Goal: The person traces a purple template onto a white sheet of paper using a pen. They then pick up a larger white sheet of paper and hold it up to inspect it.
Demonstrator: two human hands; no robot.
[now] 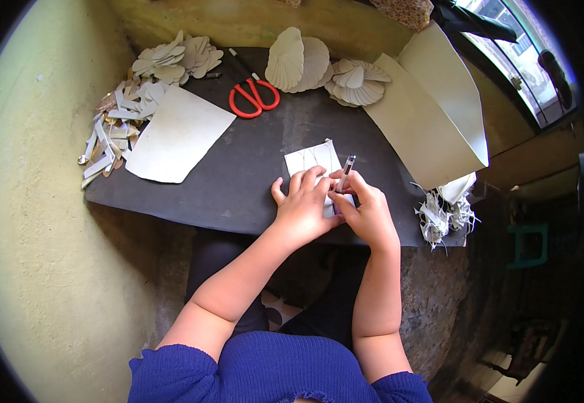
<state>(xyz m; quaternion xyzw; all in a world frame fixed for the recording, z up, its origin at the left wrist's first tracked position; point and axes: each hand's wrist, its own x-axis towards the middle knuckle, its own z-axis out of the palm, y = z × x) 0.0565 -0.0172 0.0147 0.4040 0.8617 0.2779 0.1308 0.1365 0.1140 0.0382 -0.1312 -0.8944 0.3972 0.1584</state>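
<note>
A small white sheet point(303, 158) with curved lines drawn on it lies near the front edge of the dark table. My left hand point(303, 205) rests on this sheet, its fingers spread and pressing it flat. In my right hand point(367, 209) is a pen point(346, 173), held upright and slanted, with its tip hidden behind the fingers. Both hands nearly touch over the sheet. Something purple under them is too covered to make out.
Red-handled scissors point(254, 98) lie at the back, beside fanned stacks of petal-shaped white pieces point(358, 82). A larger white sheet point(181, 134) and a heap of strip offcuts point(114, 131) are at left. A big curved sheet point(416, 124) stands right, above shredded scraps point(434, 218).
</note>
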